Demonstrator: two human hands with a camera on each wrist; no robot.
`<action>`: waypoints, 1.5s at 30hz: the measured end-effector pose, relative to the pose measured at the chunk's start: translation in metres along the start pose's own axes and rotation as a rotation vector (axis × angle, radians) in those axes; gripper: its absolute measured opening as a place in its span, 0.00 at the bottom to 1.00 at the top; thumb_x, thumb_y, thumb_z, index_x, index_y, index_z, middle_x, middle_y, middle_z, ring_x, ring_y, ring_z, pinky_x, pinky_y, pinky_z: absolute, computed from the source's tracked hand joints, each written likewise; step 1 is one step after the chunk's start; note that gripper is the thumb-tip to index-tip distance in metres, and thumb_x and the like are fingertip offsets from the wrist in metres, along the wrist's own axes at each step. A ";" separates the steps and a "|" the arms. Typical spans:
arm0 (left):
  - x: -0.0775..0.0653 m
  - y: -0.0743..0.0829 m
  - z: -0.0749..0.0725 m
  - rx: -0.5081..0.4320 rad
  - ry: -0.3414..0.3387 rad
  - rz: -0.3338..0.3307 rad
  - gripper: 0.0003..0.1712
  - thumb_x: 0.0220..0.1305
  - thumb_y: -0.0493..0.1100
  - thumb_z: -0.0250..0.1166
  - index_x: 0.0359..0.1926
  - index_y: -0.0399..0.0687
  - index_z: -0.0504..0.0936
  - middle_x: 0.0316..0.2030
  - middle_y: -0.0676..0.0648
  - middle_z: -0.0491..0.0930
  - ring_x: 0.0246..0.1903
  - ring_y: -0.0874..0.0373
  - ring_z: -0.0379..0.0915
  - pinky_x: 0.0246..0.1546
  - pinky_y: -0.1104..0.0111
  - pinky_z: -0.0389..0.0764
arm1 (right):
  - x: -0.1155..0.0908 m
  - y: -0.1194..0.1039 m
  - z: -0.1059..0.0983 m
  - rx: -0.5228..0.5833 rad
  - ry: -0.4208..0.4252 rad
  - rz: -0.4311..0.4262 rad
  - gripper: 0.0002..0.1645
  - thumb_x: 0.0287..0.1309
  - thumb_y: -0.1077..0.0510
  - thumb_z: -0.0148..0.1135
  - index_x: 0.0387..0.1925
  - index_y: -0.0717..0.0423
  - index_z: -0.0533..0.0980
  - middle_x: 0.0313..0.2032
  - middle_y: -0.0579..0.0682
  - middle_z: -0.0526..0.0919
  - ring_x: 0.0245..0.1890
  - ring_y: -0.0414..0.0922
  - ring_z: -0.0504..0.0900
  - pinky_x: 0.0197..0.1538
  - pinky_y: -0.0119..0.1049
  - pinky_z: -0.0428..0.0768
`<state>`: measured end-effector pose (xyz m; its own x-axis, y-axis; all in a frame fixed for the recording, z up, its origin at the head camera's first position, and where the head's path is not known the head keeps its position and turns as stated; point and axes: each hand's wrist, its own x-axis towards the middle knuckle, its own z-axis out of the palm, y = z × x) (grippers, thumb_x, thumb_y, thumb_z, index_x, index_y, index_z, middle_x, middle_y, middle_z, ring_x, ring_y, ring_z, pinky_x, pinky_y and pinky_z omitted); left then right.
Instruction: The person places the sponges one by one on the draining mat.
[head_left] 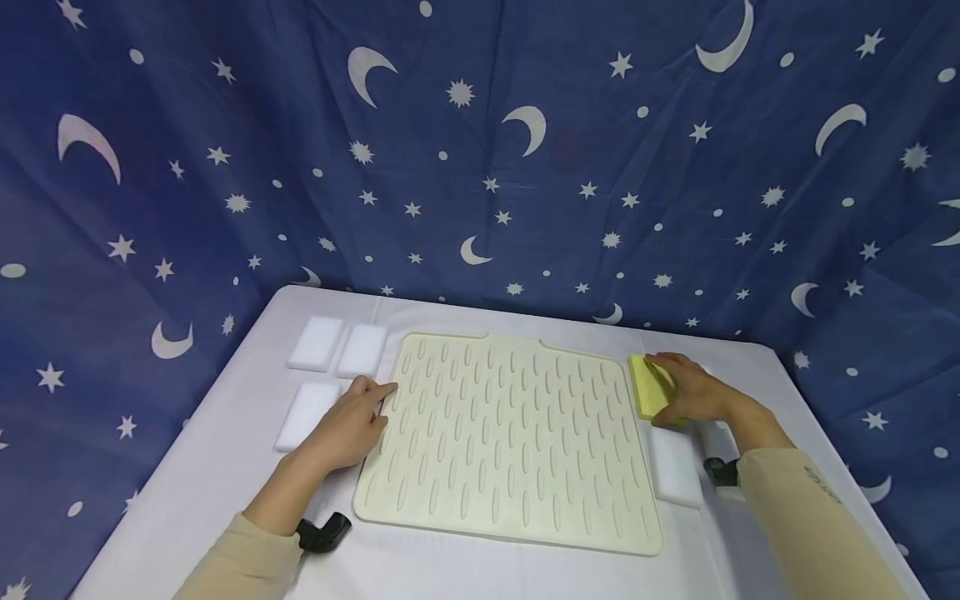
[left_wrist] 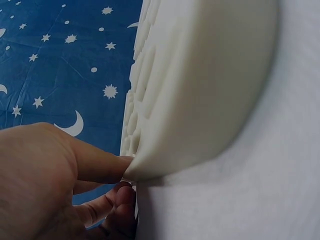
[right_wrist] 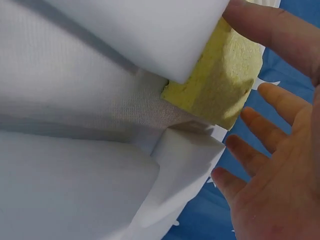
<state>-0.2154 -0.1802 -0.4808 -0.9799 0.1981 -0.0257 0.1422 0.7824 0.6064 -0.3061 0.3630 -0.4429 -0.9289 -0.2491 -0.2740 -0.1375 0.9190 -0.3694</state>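
A cream mat (head_left: 510, 442) with rows of raised oval ridges lies flat before me. My left hand (head_left: 347, 429) rests at its left edge, index finger stretched over the rim. In the left wrist view the thumb touches the rim of the mat (left_wrist: 220, 90), with the other fingers bent below. On the right, a yellow sponge (head_left: 647, 385) lies beside the mat's far right corner. My right hand (head_left: 693, 390) is over it, thumb and fingers spread. The right wrist view shows the thumb at the top end of the sponge (right_wrist: 220, 75) and the fingers apart from it.
Three white foam blocks, one of them nearest the curtain (head_left: 316, 343), lie left of the mat. Another white block (head_left: 675, 467) sits below the yellow sponge, with more white blocks partly hidden by my right arm. A blue moon-and-star curtain (head_left: 480, 167) hangs behind the white table.
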 end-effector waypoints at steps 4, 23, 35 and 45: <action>-0.001 0.000 -0.001 0.001 0.005 0.011 0.30 0.71 0.34 0.59 0.73 0.36 0.71 0.56 0.39 0.71 0.37 0.56 0.68 0.40 0.63 0.71 | 0.002 -0.002 0.001 0.012 -0.013 0.011 0.74 0.33 0.51 0.86 0.80 0.60 0.55 0.79 0.68 0.49 0.76 0.73 0.51 0.71 0.76 0.55; -0.001 0.002 0.000 -0.002 0.007 -0.016 0.30 0.72 0.35 0.58 0.74 0.39 0.70 0.56 0.40 0.70 0.38 0.56 0.69 0.40 0.64 0.71 | 0.012 -0.002 0.000 0.002 -0.048 0.022 0.75 0.30 0.52 0.87 0.80 0.60 0.56 0.78 0.68 0.53 0.75 0.72 0.54 0.72 0.74 0.56; -0.003 0.000 0.006 0.005 0.006 -0.021 0.30 0.72 0.34 0.59 0.73 0.39 0.71 0.56 0.40 0.71 0.38 0.56 0.69 0.43 0.62 0.71 | 0.005 -0.003 0.001 -0.022 -0.045 0.008 0.75 0.31 0.48 0.88 0.79 0.63 0.57 0.76 0.69 0.57 0.73 0.70 0.58 0.71 0.73 0.59; -0.003 0.001 0.004 0.020 0.027 -0.006 0.30 0.71 0.34 0.59 0.73 0.38 0.71 0.55 0.40 0.71 0.39 0.55 0.69 0.44 0.61 0.71 | 0.001 -0.011 -0.009 -0.055 -0.020 -0.010 0.75 0.32 0.45 0.88 0.78 0.64 0.57 0.75 0.70 0.57 0.71 0.69 0.60 0.71 0.73 0.60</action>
<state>-0.2115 -0.1776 -0.4827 -0.9842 0.1771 -0.0075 0.1386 0.7953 0.5901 -0.3087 0.3551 -0.4313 -0.9203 -0.2642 -0.2885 -0.1662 0.9316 -0.3233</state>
